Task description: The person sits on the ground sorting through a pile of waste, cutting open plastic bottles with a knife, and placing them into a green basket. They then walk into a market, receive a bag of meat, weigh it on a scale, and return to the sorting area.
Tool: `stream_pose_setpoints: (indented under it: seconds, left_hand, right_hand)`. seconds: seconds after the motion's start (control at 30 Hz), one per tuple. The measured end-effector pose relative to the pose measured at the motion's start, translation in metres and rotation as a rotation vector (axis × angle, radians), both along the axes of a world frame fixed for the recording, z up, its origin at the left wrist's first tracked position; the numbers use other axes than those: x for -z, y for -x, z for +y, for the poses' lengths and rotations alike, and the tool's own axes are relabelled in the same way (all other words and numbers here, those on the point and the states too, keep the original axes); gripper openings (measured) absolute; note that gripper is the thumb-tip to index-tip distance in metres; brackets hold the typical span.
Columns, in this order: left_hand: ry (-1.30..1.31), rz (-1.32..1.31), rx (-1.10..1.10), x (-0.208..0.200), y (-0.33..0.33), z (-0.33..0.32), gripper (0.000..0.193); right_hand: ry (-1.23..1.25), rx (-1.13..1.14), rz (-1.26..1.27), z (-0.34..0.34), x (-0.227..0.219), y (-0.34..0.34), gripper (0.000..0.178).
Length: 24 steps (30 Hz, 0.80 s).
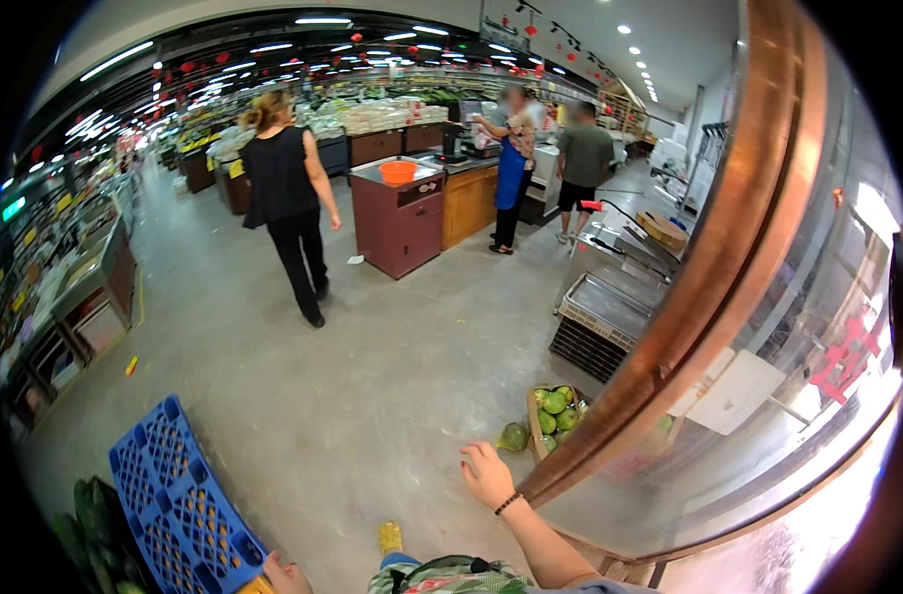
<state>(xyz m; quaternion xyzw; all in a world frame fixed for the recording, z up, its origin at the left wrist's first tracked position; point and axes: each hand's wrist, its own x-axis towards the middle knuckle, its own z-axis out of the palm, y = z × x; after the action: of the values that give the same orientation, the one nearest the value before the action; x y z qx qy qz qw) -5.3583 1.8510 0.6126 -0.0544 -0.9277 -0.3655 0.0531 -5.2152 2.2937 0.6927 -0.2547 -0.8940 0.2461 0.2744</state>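
Observation:
At the lower left, a blue plastic pallet (179, 495) with a lattice surface stands tilted beside dark green long vegetables. My left hand (288, 575) is at its near corner, fingers closed at the edge and partly cut off by the frame. A yellow-orange strip shows just under that corner. My right hand (488, 477) is out in front over the floor, fingers loosely bent and apart, holding nothing. A dark beaded bracelet (509, 503) circles its wrist. Closest to this hand are a round green melon (514, 437) on the floor and a cardboard box (536, 424) of green fruit.
A copper-coloured door frame (659, 366) with glass rises close on my right. Ahead, a person in black (283, 178) walks near a maroon counter (400, 223) bearing an orange basin (398, 172). Two more people stand beyond. Black crates (585, 348) and metal equipment stand right; display cases (95, 282) left.

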Motion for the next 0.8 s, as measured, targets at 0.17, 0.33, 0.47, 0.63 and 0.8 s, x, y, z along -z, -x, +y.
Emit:
stream_pose_setpoints:
  seconds: [0.17, 0.33, 0.47, 0.63, 0.8]
  left_hand:
    - [0.092, -0.044, 0.219, 0.001, 0.221, 0.11, 0.035]
    - [0.064, -0.055, 0.545, -0.049, 0.381, 0.341, 0.028]
    - [-0.036, -0.071, 0.65, -0.058, 0.463, 0.467, 0.03]
    - [0.195, 0.026, 0.745, 0.013, 0.526, 0.623, 0.035]
    - [0.246, -0.229, 0.838, 0.053, 0.577, 0.767, 0.045]
  right_hand:
    - [0.262, 0.187, -0.475, 0.092, 0.115, 0.051, 0.027]
    - [0.628, 0.465, -0.745, 0.152, 0.214, 0.005, 0.041]
    - [0.782, 0.487, -1.05, 0.198, 0.308, 0.01, 0.046]
    - [1.059, 0.71, -1.085, 0.287, 0.36, 0.032, 0.06]
    - [0.893, 1.129, -0.641, 0.492, 0.355, 0.108, 0.067]
